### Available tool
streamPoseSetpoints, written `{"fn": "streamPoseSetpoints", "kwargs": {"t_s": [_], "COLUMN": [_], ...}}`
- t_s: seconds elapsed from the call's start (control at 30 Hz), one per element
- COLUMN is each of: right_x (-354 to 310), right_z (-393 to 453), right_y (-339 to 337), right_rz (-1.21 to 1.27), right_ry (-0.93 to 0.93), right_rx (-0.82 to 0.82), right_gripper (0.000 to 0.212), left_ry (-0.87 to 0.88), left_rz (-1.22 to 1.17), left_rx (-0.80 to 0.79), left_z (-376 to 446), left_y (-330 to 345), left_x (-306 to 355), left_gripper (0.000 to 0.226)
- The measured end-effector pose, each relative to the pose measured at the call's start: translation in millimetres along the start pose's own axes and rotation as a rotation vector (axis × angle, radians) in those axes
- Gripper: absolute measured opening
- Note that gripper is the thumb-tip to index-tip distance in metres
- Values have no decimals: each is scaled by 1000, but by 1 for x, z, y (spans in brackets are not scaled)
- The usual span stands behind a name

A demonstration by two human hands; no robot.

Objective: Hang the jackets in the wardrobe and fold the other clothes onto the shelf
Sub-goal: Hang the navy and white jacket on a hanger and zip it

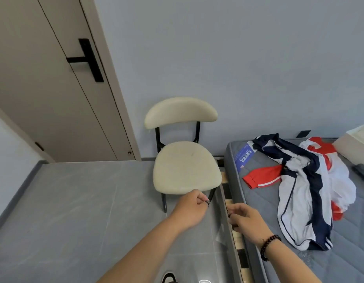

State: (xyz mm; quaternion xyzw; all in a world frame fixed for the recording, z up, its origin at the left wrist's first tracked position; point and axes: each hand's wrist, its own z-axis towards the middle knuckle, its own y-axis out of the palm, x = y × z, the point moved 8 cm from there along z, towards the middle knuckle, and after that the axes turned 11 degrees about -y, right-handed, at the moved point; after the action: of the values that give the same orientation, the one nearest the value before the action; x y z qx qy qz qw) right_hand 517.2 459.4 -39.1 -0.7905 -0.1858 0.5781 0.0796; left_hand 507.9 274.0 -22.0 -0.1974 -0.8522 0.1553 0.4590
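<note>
A navy-and-white jacket (305,193) lies crumpled on the grey mattress (265,203) at the right. Partly under it lies a red-and-white garment (263,178), with one red sleeve sticking out to the left. My left hand (191,211) and my right hand (244,221) are held close together over the bed's edge, left of the clothes. Each pinches a top corner of a thin clear plastic bag (221,231) that hangs between them. The bag is hard to make out. Neither hand touches the clothes.
A cream chair (185,166) with black legs stands against the wall just beyond my hands. A closed door (54,94) is at the left, with grey tiled floor (74,211) in front. A white box (357,144) sits at the bed's far right.
</note>
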Motion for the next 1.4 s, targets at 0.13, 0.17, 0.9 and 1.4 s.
{"fn": "streamPoseSetpoints", "kwargs": {"t_s": [0.13,0.17,0.9,1.4], "right_x": [-14,-17,158,352], "right_z": [41,50,251,366], "right_y": [-14,-19,-254,-322], "right_rz": [73,100,327,143], "right_ry": [12,11,395,744], "right_rx": [120,155,455,522], "right_gripper": [25,25,18,34], "left_ry": [51,66,-56,-152], "left_rz": [41,50,173,207], "left_rx": [-32,-47,-310,-376], "left_z": [40,49,279,413], "left_y": [-7,-7,187,335], "left_x": [30,38,197,186], "left_gripper": [17,18,18,18]}}
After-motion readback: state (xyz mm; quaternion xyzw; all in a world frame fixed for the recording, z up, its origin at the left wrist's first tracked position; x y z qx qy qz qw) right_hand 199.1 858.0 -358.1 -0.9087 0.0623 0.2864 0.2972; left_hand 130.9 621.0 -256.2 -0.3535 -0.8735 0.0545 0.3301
